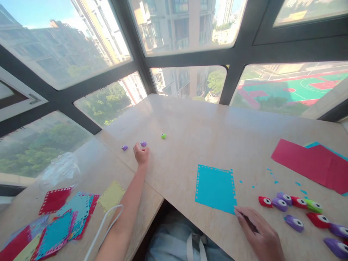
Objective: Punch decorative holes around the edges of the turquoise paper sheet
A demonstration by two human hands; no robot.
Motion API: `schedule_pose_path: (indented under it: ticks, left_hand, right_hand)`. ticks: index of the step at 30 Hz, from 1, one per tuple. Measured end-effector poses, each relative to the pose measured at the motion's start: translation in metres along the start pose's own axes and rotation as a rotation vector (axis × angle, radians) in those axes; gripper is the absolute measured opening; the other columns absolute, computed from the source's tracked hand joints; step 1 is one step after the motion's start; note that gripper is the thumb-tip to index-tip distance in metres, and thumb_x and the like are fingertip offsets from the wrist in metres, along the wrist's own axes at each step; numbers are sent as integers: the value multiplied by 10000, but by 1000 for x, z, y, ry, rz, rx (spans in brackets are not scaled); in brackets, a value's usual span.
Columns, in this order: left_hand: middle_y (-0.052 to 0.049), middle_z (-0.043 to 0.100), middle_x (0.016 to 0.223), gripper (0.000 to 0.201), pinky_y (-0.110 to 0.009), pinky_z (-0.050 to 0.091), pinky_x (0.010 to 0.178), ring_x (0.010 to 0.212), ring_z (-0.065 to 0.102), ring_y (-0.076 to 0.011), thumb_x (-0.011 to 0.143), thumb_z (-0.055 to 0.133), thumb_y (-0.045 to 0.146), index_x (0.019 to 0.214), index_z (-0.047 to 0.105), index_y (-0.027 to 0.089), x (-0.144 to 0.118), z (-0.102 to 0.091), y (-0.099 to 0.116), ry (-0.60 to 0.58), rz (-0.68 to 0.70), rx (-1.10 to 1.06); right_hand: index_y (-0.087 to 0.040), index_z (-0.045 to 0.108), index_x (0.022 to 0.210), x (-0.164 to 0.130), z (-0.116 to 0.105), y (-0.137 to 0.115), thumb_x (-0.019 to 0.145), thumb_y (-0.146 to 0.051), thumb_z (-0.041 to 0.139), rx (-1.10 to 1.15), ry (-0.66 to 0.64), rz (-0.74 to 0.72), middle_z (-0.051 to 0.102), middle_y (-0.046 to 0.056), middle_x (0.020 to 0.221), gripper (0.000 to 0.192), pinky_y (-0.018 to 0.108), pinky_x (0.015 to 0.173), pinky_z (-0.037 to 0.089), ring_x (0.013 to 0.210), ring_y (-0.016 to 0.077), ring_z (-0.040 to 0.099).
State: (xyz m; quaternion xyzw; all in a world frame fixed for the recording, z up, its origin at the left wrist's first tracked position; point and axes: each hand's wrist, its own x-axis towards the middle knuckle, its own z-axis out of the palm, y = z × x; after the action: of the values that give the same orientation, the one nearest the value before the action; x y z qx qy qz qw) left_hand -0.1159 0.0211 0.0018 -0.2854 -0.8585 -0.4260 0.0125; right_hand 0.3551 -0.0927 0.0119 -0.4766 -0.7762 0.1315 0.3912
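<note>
My left hand (141, 155) is stretched far forward on the table, fingers curled around a small purple paper punch (143, 144). Another purple punch (124, 148) lies just left of it, and a green punch (163, 136) stands farther right. My right hand (258, 232) pinches the lower right corner of a blue paper sheet (215, 189) between thumb and fingers. That sheet lies flat, with rows of small punched holes along its left, top and right edges; no holes show along its lower edge.
Several red, purple and green punches (293, 223) cluster at the right. Blue paper scraps (298, 184) lie near dark red sheets (304, 159). At left are a pile of punched papers (56, 232), a yellow sheet (111, 195), clear plastic (61, 168) and a white cable (100, 228). Windows border the table.
</note>
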Motion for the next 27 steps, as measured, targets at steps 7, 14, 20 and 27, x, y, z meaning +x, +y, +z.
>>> schedule_pose_path:
  ticks: [7,14,20,27]
  left_hand:
    - [-148,658,1182,411,-411,466,1035,1088,623,-258,748,595,217,1154,610,154,17,3,0,-69,65,70]
    - [-75,709,994,386,-334,538,874,766,649,-174,707,650,314,1068,658,177,-5,-1,4,-157,178,24]
    - [-98,685,1060,427,-312,553,832,858,665,-165,756,617,347,1130,608,142,-47,4,26,-141,276,-113]
    - [-75,648,1054,381,-300,586,842,889,664,-128,829,648,329,1165,575,165,-139,1,82,-302,580,-436]
  right_hand:
    - [-234,711,889,-2,3,1,940,-367,535,-14,10,17,730,33,880,227,255,707,574,755,174,715]
    - [-228,717,891,-1,4,0,932,-352,543,11,-11,58,727,45,874,217,268,703,580,769,183,711]
    - [-214,706,894,1,3,-5,939,-278,547,67,-25,124,719,51,862,177,268,714,570,780,173,697]
    - [-200,703,894,3,2,-9,942,-242,550,128,-12,181,711,60,843,166,268,692,561,767,171,684]
